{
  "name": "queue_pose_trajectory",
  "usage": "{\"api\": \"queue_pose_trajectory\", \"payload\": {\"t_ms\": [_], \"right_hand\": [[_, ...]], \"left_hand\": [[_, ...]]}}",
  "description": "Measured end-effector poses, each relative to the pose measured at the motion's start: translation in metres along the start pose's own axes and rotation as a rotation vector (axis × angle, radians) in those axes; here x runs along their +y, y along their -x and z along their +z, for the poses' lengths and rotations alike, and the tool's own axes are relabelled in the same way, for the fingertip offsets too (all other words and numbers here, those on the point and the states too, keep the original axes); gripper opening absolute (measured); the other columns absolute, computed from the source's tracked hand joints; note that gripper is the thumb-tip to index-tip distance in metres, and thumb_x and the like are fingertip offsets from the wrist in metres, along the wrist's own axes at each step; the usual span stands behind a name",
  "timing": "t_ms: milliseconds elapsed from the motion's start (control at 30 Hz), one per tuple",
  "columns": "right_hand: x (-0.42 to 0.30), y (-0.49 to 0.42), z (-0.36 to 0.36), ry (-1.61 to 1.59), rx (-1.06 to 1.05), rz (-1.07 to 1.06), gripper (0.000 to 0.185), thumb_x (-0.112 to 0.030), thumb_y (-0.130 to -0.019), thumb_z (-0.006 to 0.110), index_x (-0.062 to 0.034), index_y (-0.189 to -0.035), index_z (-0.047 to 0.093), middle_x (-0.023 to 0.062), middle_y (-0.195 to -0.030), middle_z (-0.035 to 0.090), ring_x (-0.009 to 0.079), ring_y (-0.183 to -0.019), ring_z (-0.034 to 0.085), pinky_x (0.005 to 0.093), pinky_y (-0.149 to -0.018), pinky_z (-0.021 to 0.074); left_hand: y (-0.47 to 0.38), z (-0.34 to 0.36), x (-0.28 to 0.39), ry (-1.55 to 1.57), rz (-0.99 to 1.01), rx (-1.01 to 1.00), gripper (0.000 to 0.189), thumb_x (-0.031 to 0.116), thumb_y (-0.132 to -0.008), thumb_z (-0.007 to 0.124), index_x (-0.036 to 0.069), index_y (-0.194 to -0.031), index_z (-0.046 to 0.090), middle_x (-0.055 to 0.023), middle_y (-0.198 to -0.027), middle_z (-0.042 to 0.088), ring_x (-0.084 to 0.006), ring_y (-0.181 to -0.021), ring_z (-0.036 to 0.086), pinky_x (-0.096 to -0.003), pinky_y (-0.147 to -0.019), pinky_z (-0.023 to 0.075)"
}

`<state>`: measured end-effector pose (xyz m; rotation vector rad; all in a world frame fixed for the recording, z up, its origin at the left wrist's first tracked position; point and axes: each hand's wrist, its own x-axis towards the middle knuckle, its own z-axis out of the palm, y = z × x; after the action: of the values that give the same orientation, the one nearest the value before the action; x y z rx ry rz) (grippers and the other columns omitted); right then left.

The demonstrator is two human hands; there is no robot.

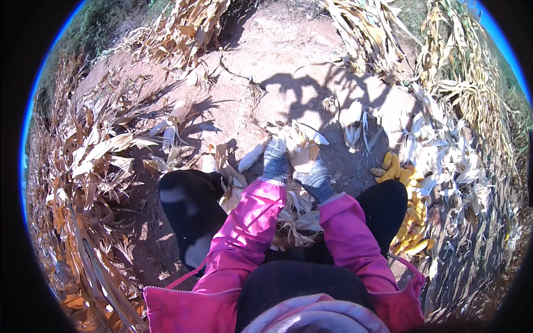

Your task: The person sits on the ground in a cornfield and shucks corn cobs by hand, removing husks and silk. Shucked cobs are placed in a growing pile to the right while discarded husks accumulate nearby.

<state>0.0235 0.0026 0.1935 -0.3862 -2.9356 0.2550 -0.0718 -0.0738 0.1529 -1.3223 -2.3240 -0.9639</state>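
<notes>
In front of my body, between my knees, both gloved hands are close together at a corn ear in pale dry husk (304, 157). My left hand (275, 160), in a grey knitted glove, grips its left side. My right hand (315, 177), gloved alike, closes around it from the lower right. The fingers are mostly hidden by the husk. Another husk-covered ear (252, 157) lies on the soil just left of my left hand. Loose husks (297, 216) lie beneath my forearms.
A pile of husked yellow corn ears (412, 212) lies beside my right knee, with stripped white husks (449, 162) beyond it. Dry corn stalks (100, 158) cover the ground at left. Stalk bundles (183, 33) stand ahead on bare soil (283, 45).
</notes>
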Motion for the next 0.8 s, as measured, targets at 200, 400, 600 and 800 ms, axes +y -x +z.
{"api": "queue_pose_trajectory", "payload": {"t_ms": [200,400,600,800], "right_hand": [[0.013,0.007,0.031,0.303,0.098,-0.226,0.045,-0.028,-0.080,0.044,-0.0074,-0.120,0.046,0.0142,-0.117,0.049,0.0317,-0.111,0.044,0.0496,-0.101,0.0265],[0.022,0.017,0.015,-0.439,-0.171,-0.149,0.052,-0.030,-0.071,0.056,-0.0056,-0.117,0.049,0.0128,-0.115,0.052,0.0322,-0.114,0.042,0.0471,-0.102,0.0275],[0.025,0.011,0.042,-0.224,0.207,-0.334,0.034,-0.029,-0.078,0.057,-0.0079,-0.105,0.058,0.0095,-0.094,0.060,0.0268,-0.096,0.054,0.0400,-0.094,0.0388],[0.011,0.017,0.036,-1.292,-0.086,0.067,0.067,-0.029,-0.068,0.073,-0.0029,-0.122,0.041,0.0118,-0.112,0.051,0.0226,-0.111,0.046,0.0342,-0.094,0.0398]], "left_hand": [[-0.005,0.027,-0.023,0.344,-0.131,-0.149,0.033,0.008,-0.082,0.045,0.002,-0.114,0.050,-0.0157,-0.108,0.055,-0.0284,-0.098,0.055,-0.0367,-0.084,0.0445],[0.002,0.054,-0.055,1.689,-0.839,-0.167,0.041,0.023,-0.082,0.056,0.003,-0.117,0.049,-0.0104,-0.115,0.053,-0.0254,-0.099,0.054,-0.0381,-0.085,0.0451],[0.002,0.036,-0.035,1.618,-0.956,-0.098,0.039,0.028,-0.084,0.053,0.003,-0.115,0.050,-0.0099,-0.109,0.056,-0.0239,-0.094,0.056,-0.0363,-0.080,0.0463],[0.002,0.031,-0.040,1.103,-1.155,-0.074,0.039,0.033,-0.087,0.049,0.003,-0.112,0.052,-0.0093,-0.103,0.058,-0.0225,-0.089,0.057,-0.0345,-0.075,0.0475]]}}
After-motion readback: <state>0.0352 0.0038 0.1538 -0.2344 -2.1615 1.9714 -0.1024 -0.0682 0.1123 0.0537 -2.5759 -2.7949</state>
